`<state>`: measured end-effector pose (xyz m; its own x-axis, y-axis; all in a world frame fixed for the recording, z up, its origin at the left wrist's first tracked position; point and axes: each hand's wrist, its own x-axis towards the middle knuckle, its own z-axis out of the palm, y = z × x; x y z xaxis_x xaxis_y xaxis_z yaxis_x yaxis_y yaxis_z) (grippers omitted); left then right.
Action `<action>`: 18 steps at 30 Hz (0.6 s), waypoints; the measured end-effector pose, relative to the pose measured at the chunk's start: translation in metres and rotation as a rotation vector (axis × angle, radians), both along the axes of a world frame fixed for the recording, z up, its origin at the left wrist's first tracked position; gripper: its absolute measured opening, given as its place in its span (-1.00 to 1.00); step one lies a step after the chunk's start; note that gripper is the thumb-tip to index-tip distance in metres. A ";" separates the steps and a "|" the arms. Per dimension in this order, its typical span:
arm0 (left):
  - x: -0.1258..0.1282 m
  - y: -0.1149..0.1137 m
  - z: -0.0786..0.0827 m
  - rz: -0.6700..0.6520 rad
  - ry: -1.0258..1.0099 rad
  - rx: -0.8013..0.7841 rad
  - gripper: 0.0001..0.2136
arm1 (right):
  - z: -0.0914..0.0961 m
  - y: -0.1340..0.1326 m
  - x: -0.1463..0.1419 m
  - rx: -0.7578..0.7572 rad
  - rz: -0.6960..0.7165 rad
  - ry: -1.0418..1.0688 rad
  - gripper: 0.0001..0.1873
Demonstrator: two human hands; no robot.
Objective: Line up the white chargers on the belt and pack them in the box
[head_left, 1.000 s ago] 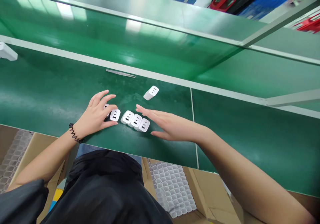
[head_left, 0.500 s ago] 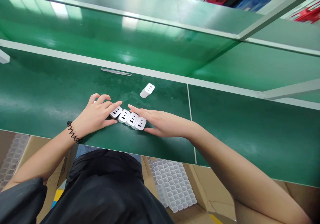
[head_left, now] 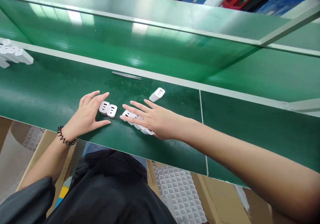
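Small white charger blocks lie on the green work surface (head_left: 50,91). My left hand (head_left: 87,114) is open, its fingers curved around a pair of chargers (head_left: 108,109) from the left. My right hand (head_left: 147,119) lies flat with spread fingers over a row of chargers (head_left: 143,129), mostly covering them. A gap separates the pair from the row. One single charger (head_left: 157,94) lies apart, just behind my right hand. A black coil band sits on my left wrist.
Metal tweezers (head_left: 126,75) lie near the white rail at the back. More white chargers (head_left: 13,54) are bunched at the far left. Below the table edge are cardboard boxes with a clear cell tray (head_left: 180,194).
The chargers, gathered in one touching row half a second ago, are now split: two stay by my left hand, and my right hand has moved over the others.
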<state>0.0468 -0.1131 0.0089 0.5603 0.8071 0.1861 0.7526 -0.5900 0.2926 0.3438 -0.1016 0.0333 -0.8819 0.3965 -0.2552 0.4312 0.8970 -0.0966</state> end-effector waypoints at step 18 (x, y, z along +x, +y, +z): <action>0.029 -0.014 -0.042 0.271 -0.324 -0.036 -0.14 | 0.007 -0.008 -0.009 0.103 -0.210 -0.152 0.25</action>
